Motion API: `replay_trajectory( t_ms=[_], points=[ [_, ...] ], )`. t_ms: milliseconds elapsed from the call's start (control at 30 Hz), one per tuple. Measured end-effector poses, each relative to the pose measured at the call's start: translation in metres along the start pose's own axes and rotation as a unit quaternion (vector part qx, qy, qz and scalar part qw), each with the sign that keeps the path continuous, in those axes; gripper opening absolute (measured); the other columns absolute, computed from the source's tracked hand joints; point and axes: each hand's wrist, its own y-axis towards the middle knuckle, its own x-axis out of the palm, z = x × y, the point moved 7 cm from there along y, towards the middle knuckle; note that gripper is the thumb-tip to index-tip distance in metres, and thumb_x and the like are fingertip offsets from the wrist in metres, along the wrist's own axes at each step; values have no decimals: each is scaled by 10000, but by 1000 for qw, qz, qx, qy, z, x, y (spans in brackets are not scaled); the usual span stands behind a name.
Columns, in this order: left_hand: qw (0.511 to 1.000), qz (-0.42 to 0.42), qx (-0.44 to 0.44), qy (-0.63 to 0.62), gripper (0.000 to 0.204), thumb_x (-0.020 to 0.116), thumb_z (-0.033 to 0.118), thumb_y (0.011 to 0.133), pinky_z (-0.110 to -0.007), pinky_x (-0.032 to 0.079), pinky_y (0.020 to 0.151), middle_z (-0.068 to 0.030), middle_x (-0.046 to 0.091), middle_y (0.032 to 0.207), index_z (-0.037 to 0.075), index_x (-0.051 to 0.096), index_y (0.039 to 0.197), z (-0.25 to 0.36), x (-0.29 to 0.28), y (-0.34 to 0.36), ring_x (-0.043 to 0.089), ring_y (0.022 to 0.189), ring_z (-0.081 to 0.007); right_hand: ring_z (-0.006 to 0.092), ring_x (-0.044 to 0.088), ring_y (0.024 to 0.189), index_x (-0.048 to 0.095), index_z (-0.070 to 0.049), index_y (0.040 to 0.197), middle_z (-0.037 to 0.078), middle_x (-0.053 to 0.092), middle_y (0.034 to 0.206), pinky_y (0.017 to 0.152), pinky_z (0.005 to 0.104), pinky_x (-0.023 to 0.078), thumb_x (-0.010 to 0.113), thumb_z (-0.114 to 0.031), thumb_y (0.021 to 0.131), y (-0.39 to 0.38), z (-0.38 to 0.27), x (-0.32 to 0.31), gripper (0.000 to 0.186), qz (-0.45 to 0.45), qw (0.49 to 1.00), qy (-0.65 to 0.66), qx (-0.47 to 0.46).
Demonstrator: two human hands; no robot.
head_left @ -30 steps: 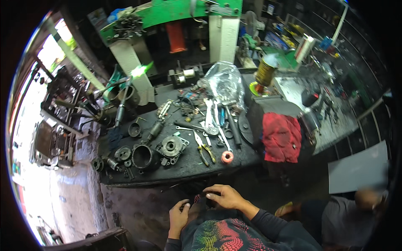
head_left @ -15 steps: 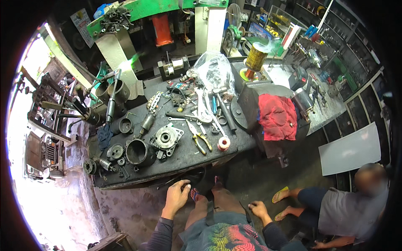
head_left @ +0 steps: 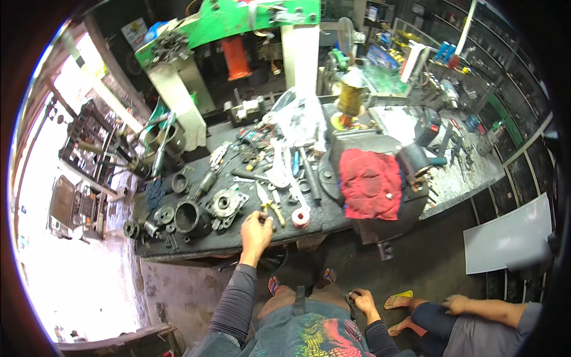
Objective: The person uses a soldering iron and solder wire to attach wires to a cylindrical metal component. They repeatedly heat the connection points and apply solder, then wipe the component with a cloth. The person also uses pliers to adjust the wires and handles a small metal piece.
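My left hand (head_left: 257, 235) is over the front edge of the dark workbench (head_left: 324, 221), fingers bent and thumb drawn in; whatever it may pinch is too small to make out. Just beyond its fingertips lie pliers (head_left: 275, 213) with yellow handles. To their left is a round metal housing (head_left: 226, 203) with a central bore, and to their right a red-and-white spool (head_left: 301, 218). My right hand (head_left: 364, 302) hangs low beside my right thigh, its fingers curled. Something dark shows at those fingers, but its kind is unclear.
An open metal cylinder (head_left: 188, 218) and other machine parts line the bench's left. Wrenches and a hammer (head_left: 310, 178) lie mid-bench. A red cloth (head_left: 372, 184) covers a dark machine at the right. Another person (head_left: 482, 318) sits close by on my right.
My left hand has moved up and forward from below the bench edge to beside the pliers. My right hand stays low. The view has shifted, and the other person's arm is now across their knee.
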Motion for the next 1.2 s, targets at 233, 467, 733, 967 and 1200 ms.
replay_trajectory(
  t_ms=[233,467,733,967,1200],
  points=[
    [979,-38,-66,191,489,800,428,846,-518,550,924,-263,677,1143,-6,708,1053,10,40,34,685,1057,-435,141,657,641,736,7,1049,77,733,836,538,299,513,714,-170,986,18,55,-100,189,68,991,92,69],
    [951,-93,-127,267,556,838,455,822,-487,583,933,-272,754,1130,-40,779,1068,26,48,44,730,1081,-424,148,658,617,747,19,1017,81,722,794,532,306,509,724,-151,976,31,64,-153,177,72,994,72,49],
    [939,-125,-141,289,600,847,483,778,-467,583,948,-279,756,1146,-39,786,1068,29,47,62,735,1095,-419,161,687,670,754,39,1072,100,759,856,579,315,528,733,-184,972,49,28,-143,245,85,996,25,15],
    [970,-98,-198,102,643,674,514,860,-463,576,859,-271,771,963,-120,740,942,2,28,69,747,828,-397,255,754,899,776,-35,1161,143,794,1004,841,378,572,734,-283,960,-15,-74,-130,322,112,985,-100,-79],
    [834,-156,-191,-494,413,454,288,1076,-395,645,642,-175,712,1010,-48,611,1259,28,-22,-15,736,774,-261,205,715,828,766,0,990,114,740,900,731,334,551,771,-25,881,-180,-312,-197,112,181,909,-93,-365]
  ],
)
